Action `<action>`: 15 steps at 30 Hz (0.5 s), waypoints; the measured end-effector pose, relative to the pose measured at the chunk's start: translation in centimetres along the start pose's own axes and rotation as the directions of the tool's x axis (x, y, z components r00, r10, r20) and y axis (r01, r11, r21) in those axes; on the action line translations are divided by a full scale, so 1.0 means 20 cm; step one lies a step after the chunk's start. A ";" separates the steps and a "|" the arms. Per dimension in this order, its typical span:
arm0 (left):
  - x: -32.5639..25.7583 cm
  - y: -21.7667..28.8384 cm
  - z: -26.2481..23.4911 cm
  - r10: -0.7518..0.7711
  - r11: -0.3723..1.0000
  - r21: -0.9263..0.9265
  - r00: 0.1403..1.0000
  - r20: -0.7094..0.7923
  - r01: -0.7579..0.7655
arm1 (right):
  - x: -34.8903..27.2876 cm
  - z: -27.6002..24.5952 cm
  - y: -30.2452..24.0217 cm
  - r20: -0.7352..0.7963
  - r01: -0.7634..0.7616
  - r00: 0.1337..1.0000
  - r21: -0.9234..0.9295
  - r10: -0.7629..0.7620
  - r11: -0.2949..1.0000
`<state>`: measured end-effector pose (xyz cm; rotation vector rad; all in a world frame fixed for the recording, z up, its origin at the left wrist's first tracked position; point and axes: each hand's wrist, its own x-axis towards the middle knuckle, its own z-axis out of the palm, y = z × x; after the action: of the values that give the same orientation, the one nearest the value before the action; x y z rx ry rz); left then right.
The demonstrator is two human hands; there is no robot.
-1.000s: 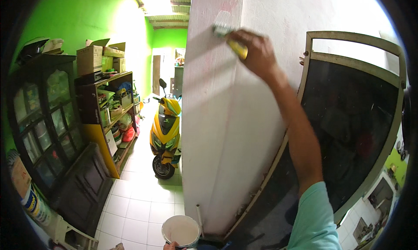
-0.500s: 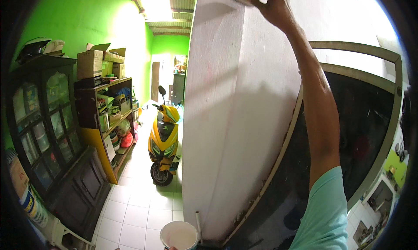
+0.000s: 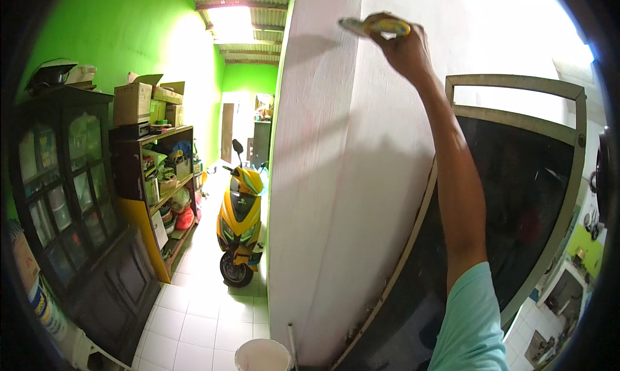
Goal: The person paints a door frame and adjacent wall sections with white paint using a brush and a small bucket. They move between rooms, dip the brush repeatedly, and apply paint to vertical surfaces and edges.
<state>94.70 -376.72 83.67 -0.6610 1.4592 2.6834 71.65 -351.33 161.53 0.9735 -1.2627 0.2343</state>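
white wall: upright, corner edge in view | yellow scooter: stands left of it | white bucket: bottom of view, near wall's foot | left hand: grip cannot be told | right hand: raised, closed round 1 yellow-handled paintbrush, bristles beside upper wall, contact unclear

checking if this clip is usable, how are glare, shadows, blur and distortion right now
All in the head view: glare washes out part of the green wall and the upper right; soft shadows fall across the white wall; the brush in the right hand looks slightly blurred; the pale frame bows near the dark rim.
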 end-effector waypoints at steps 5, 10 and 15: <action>0.04 -0.03 0.01 -0.005 1.000 -0.005 1.000 0.015 0.005 | 0.16 0.12 0.22 -0.110 0.055 0.992 -0.098 -0.066 0.994; 0.00 0.00 -0.03 0.012 1.000 -0.007 0.999 -0.032 -0.012 | -0.08 0.05 -0.07 0.230 -0.070 0.971 0.029 0.062 0.997; 0.04 -0.01 -0.02 0.009 1.000 -0.001 1.000 -0.017 -0.009 | 0.03 0.00 -0.02 0.083 0.057 0.995 0.059 -0.061 0.997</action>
<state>94.22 -377.01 83.10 -0.6804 1.4676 2.6919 72.15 -351.78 161.81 1.0770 -1.3080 0.1850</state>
